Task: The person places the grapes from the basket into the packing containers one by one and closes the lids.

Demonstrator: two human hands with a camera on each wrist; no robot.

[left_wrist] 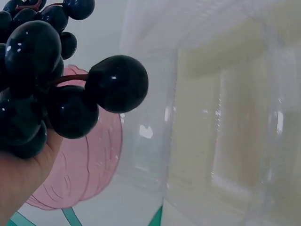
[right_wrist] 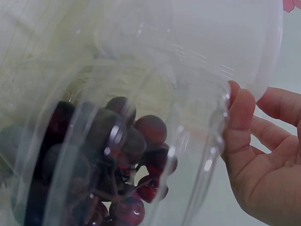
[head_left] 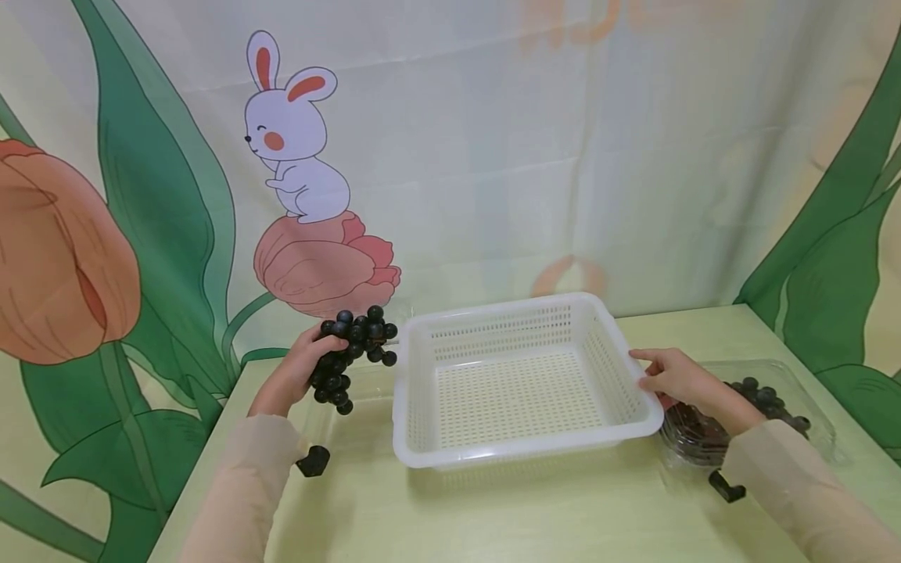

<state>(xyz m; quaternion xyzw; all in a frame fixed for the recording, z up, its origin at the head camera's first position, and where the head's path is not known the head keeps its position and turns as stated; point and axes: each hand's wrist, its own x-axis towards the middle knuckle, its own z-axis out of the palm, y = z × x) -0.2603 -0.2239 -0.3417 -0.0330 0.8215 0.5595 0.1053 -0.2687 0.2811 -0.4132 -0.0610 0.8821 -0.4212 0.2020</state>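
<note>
My left hand [head_left: 292,369] grips a bunch of black grapes [head_left: 357,335], which hangs just left of the white plastic basket [head_left: 524,455]. Shiny round grapes on reddish stems fill the upper left of the left wrist view, and a clear plastic container [left_wrist: 218,141] lies beyond them. The basket has slotted walls and holds nothing. Its right rim is pinched by my right hand [head_left: 679,383], the thumb and fingertips meeting at the edge. Below that hand, dark red grapes [right_wrist: 150,129] show through a clear plastic box [head_left: 693,442].
Another clear container [head_left: 823,407] with black grapes [head_left: 767,399] stands at the right, partly behind my right forearm. Black clips [head_left: 313,460] show by both wrists. A printed curtain [head_left: 464,156] with a rabbit and tulips hangs behind the pale green table [head_left: 507,524].
</note>
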